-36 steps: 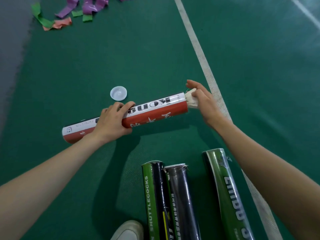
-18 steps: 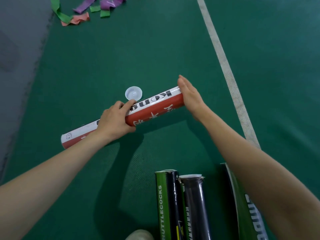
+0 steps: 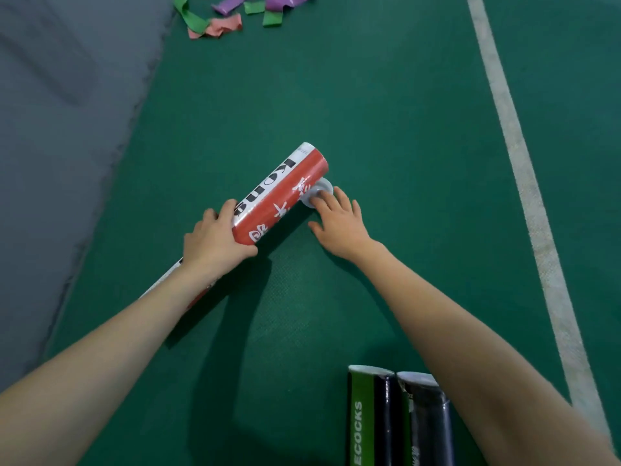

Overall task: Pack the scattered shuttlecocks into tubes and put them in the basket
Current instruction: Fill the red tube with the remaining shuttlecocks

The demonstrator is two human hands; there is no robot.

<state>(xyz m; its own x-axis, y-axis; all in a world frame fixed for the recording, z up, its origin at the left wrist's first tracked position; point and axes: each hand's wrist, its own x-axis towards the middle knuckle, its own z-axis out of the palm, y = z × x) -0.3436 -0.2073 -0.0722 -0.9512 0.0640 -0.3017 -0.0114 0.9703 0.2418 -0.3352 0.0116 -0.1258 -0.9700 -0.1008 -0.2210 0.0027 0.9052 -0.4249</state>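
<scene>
Nearest, two dark tubes [image 3: 369,415] lie side by side on the green floor [image 3: 369,112], probably set aside for the basket, which is out of view. Beyond them the left hand [image 3: 215,240] clamps its fingers round the red and white tube [image 3: 282,196], likely steadying it for closing. The right hand [image 3: 339,220], fingers spread and fairly straight, touches the clear cap [image 3: 321,191] just beside the tube's far end. Farther off lie coloured scraps [image 3: 228,18].

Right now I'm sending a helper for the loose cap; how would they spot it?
On the green court floor, left of the white line, find the red-and-white tube. The cap lies beside its far end, touched by the right hand: the only small whitish disc.
</scene>
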